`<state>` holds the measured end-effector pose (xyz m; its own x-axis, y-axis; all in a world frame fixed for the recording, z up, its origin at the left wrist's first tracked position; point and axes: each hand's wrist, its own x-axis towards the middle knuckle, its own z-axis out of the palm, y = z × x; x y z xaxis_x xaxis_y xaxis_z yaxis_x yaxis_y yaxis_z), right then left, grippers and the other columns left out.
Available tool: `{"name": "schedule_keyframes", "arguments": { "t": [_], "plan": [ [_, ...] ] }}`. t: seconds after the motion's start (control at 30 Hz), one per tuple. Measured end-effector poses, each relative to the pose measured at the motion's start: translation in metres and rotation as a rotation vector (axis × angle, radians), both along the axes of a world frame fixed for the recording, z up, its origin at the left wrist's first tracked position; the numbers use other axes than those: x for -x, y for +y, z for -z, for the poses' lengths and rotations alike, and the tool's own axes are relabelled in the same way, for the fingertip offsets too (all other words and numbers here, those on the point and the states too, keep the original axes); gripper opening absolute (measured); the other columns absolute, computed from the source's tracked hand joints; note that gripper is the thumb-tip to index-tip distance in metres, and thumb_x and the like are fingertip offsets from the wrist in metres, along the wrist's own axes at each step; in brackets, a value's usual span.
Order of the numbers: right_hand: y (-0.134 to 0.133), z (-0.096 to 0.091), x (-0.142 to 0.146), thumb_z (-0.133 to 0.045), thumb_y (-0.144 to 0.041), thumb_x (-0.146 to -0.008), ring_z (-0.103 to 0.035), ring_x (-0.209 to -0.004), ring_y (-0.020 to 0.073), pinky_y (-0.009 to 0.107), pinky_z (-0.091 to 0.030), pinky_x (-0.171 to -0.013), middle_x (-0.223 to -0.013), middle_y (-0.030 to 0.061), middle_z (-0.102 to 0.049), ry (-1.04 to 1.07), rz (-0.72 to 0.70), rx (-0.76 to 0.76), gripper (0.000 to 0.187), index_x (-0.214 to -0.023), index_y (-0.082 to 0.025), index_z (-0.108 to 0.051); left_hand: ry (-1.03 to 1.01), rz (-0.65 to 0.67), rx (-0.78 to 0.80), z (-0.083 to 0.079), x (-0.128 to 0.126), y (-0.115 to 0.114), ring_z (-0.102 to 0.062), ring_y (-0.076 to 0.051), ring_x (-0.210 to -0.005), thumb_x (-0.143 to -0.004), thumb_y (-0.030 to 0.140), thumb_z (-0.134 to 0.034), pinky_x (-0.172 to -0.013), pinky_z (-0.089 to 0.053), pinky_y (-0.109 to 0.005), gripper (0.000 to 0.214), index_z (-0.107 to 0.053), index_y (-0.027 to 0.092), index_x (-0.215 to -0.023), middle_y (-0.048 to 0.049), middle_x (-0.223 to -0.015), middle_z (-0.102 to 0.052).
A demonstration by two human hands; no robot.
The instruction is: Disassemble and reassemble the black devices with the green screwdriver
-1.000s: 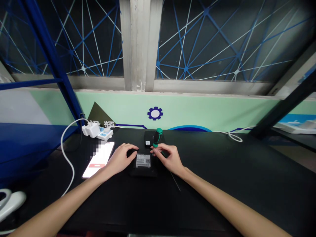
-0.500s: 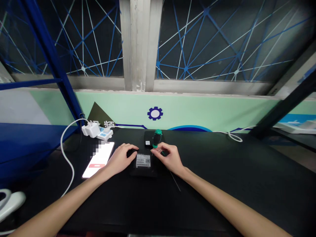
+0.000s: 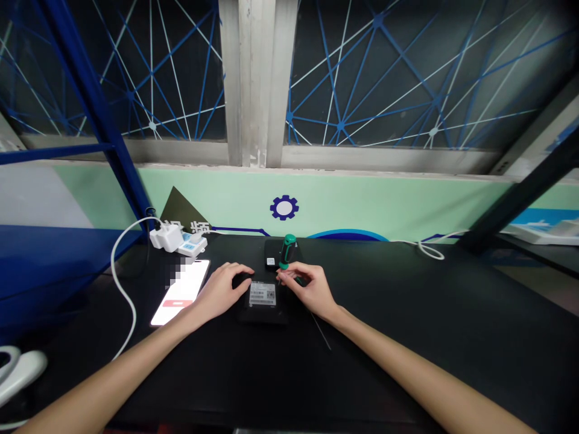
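A green-and-black screwdriver (image 3: 288, 251) stands nearly upright, its handle rising above the pinched fingertips of the right hand (image 3: 312, 293), which hold it low on the shaft. Its lower end is hidden by those fingers, just over the top edge of a flat black device (image 3: 263, 310) with a white printed label. The left hand (image 3: 221, 291) lies curved at that device's left edge, its fingers curled over a dark object (image 3: 242, 280); whether they grip it, I cannot tell. Just behind the device sits a smaller black box (image 3: 274, 254) with a tiny white label, touching the screwdriver's handle. A thin dark rod (image 3: 321, 332) runs out from beneath the right hand across the black tabletop (image 3: 407, 343). Left of the left hand lies a lit smartphone (image 3: 180, 293), its screen partly pixelated. Beyond it, a white charger (image 3: 165, 238) feeds a white cable (image 3: 121, 283) that loops along the tabletop.
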<state>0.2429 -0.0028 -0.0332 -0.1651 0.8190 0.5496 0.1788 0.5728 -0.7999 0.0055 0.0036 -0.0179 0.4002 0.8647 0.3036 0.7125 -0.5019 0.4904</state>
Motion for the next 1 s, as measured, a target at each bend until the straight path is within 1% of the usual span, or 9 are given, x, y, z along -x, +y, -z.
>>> {"name": "schedule_keyframes", "arguments": {
  "t": [0.13,0.5,0.77,0.9,1.0],
  "plan": [
    [-0.0003,-0.0010,0.0008,-0.072,-0.041,-0.086,-0.069,-0.063,0.0193,0.030,-0.058,-0.061,-0.072,0.0063,-0.074,-0.008,0.017,0.001,0.024,-0.080,-0.018,-0.072,-0.004,0.007,0.002,0.0006,0.0005,0.0003,-0.064,-0.024,-0.103,-0.093,0.030,-0.054,-0.092,-0.049,-0.039,0.022,-0.069,0.027,-0.108,-0.0016,-0.109,-0.073],
    [-0.0001,0.0006,0.0000,-0.073,-0.041,-0.085,-0.070,-0.062,0.0192,0.029,-0.057,-0.060,-0.073,0.0052,-0.074,-0.006,0.024,0.001,0.023,-0.079,-0.019,-0.072,0.000,0.008,0.000,0.0003,0.0003,-0.0005,-0.064,-0.023,-0.104,-0.094,0.030,-0.054,-0.091,-0.049,-0.038,0.022,-0.069,0.026,-0.109,-0.0017,-0.110,-0.073],
    [0.0004,0.0009,0.0003,-0.076,-0.042,-0.082,-0.068,-0.061,0.0186,0.028,-0.057,-0.058,-0.069,0.0045,-0.073,-0.009,0.068,-0.026,0.024,-0.076,-0.018,-0.072,0.004,0.006,0.002,0.0009,0.0008,0.0000,-0.063,-0.024,-0.103,-0.094,0.031,-0.053,-0.091,-0.049,-0.038,0.023,-0.069,0.027,-0.110,-0.0021,-0.109,-0.072],
    [0.0004,0.0010,0.0012,-0.075,-0.041,-0.083,-0.067,-0.060,0.0184,0.029,-0.057,-0.058,-0.069,0.0041,-0.072,-0.013,0.065,-0.030,0.024,-0.077,-0.019,-0.070,0.000,0.008,0.008,0.0000,0.0004,-0.0005,-0.063,-0.024,-0.104,-0.094,0.032,-0.053,-0.092,-0.049,-0.039,0.024,-0.069,0.027,-0.110,-0.0023,-0.110,-0.072],
    [-0.0005,0.0002,0.0013,-0.073,-0.039,-0.084,-0.067,-0.061,0.0183,0.029,-0.057,-0.059,-0.071,0.0044,-0.071,-0.019,0.057,-0.036,0.021,-0.082,-0.018,-0.070,0.002,0.011,0.007,-0.0004,0.0002,-0.0007,-0.063,-0.024,-0.104,-0.094,0.032,-0.053,-0.092,-0.049,-0.039,0.023,-0.069,0.027,-0.111,-0.0023,-0.110,-0.073]
  ]
}}
